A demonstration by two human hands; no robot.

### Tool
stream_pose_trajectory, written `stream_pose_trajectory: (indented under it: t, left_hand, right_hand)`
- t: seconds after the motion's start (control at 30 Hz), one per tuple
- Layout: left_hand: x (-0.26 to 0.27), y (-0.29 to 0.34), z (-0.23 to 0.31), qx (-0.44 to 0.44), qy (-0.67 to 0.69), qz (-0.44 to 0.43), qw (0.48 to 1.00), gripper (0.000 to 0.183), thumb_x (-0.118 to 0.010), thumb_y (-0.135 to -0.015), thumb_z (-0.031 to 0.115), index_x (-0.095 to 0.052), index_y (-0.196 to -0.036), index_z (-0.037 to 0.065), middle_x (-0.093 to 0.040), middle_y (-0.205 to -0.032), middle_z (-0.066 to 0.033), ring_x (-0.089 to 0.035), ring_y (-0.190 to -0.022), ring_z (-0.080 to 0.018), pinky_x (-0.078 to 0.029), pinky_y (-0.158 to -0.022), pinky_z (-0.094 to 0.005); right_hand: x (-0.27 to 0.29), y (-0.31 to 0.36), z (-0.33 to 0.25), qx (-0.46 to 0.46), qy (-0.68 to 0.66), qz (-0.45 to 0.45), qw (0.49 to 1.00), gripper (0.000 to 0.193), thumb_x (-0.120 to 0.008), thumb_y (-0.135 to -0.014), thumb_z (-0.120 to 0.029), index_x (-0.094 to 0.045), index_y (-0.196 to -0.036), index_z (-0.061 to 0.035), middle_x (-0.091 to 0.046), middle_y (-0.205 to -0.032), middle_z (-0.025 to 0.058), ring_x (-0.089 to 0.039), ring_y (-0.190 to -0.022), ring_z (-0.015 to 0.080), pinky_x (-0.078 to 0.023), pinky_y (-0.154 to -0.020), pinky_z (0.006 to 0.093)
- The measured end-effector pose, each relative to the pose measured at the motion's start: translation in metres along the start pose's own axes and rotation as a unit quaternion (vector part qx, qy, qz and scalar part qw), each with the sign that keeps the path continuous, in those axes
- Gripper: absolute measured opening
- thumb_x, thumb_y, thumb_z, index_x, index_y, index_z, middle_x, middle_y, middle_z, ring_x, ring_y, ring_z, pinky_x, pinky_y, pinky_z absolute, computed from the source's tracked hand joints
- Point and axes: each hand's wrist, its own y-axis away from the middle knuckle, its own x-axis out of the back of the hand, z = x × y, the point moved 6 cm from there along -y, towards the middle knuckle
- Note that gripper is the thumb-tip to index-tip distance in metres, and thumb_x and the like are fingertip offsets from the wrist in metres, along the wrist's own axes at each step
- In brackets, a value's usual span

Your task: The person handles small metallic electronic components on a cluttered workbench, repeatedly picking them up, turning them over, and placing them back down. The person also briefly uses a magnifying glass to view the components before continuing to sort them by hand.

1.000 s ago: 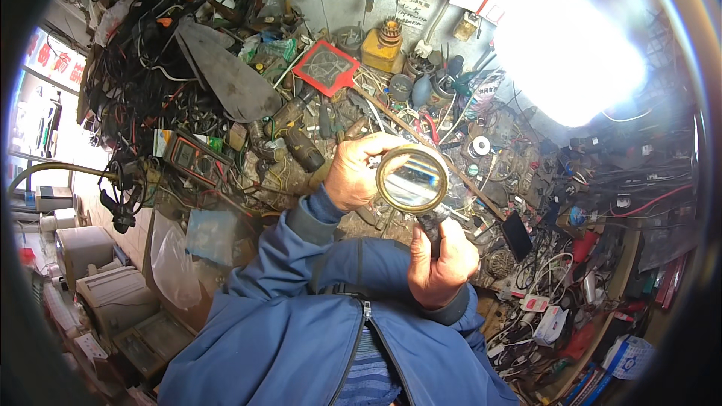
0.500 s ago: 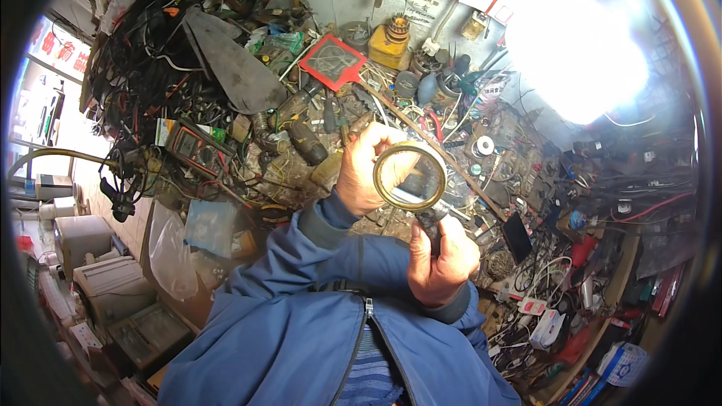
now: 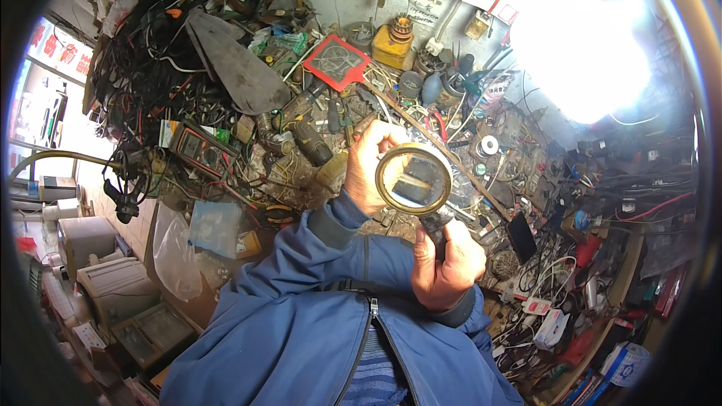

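A magnifying glass (image 3: 414, 179) with a round brass-coloured rim is held out over the bench in front of my chest. My right hand (image 3: 451, 267) grips its dark handle (image 3: 436, 227), thumb and fingers closed around it. Behind the lens, my left hand (image 3: 364, 169) has its fingers curled toward something beyond the glass. Through the lens a dark patch and a pale tan bar show. I cannot make out what the left hand holds, since rim and lens cover its fingertips.
Tools, wires and small parts cover the bench. A red-framed mesh piece (image 3: 336, 62) lies beyond my hands, near a yellow container (image 3: 392, 46). A multimeter (image 3: 199, 150) lies left. A long brown stick (image 3: 429, 135) slants behind the lens. A bright lamp (image 3: 583, 45) glares upper right.
The whole view has shifted slightly. Both hands keep their holds, and the dark patch and tan bar now show more distinctly through the lens.
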Motion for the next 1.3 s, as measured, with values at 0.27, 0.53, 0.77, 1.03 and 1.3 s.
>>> stream_pose_trajectory:
  t: [0.27,0.53,0.77,1.03,1.3]
  left_hand:
    - [0.004,0.002,-0.01,0.02,-0.028,-0.009,0.999,0.041,-0.085,-0.075,0.01,-0.052,-0.097,0.006,-0.061,-0.087,-0.0044,-0.059,-0.079,-0.0118,-0.052,-0.075,-0.0292]
    - [0.005,0.001,-0.012,0.013,-0.04,-0.01,0.999,0.04,-0.085,-0.076,0.009,-0.051,-0.097,0.005,-0.062,-0.085,-0.0041,-0.058,-0.077,-0.011,-0.052,-0.073,-0.0288]
    - [0.006,0.004,-0.022,0.031,0.01,-0.011,0.999,0.033,-0.08,-0.079,0.003,-0.053,-0.097,0.006,-0.061,-0.087,-0.0026,-0.057,-0.077,-0.0089,-0.05,-0.071,-0.0271]
    - [0.002,0.003,-0.012,0.025,-0.01,0.013,1.0,0.023,-0.075,-0.086,0.001,-0.055,-0.094,0.007,-0.06,-0.083,0.002,-0.054,-0.07,-0.0048,-0.047,-0.063,-0.0239]
    - [-0.001,0.002,-0.003,0.004,-0.036,0.009,0.999,0.024,-0.075,-0.087,0.002,-0.054,-0.095,0.007,-0.061,-0.082,0.0015,-0.055,-0.071,-0.0047,-0.048,-0.063,-0.0237]
  right_hand:
    - [-0.001,0.001,0.001,-0.002,0.005,0.002,1.0,0.023,-0.068,-0.087,-0.001,-0.067,-0.109,0.0059,-0.065,-0.078,0.0173,-0.064,-0.06,0.0274,-0.05,-0.059,0.0317]
    - [-0.001,0.0,0.001,-0.005,0.005,-0.004,1.0,0.024,-0.068,-0.086,0.0,-0.066,-0.109,0.0066,-0.066,-0.081,0.0182,-0.066,-0.063,0.0285,-0.051,-0.061,0.0321]
    - [-0.002,0.003,0.003,-0.013,0.009,-0.018,1.0,0.026,-0.069,-0.086,0.0,-0.065,-0.111,0.008,-0.067,-0.083,0.0192,-0.068,-0.067,0.03,-0.053,-0.064,0.0327]
    - [-0.003,0.0,0.004,0.025,0.0,0.002,1.0,0.033,-0.077,-0.079,-0.002,-0.062,-0.105,0.01,-0.061,-0.073,0.017,-0.06,-0.056,0.0305,-0.048,-0.053,0.0363]
    - [-0.001,0.002,0.005,-0.004,0.011,-0.012,1.0,0.027,-0.072,-0.083,-0.002,-0.065,-0.108,0.0086,-0.065,-0.079,0.0183,-0.065,-0.063,0.0302,-0.051,-0.06,0.034]
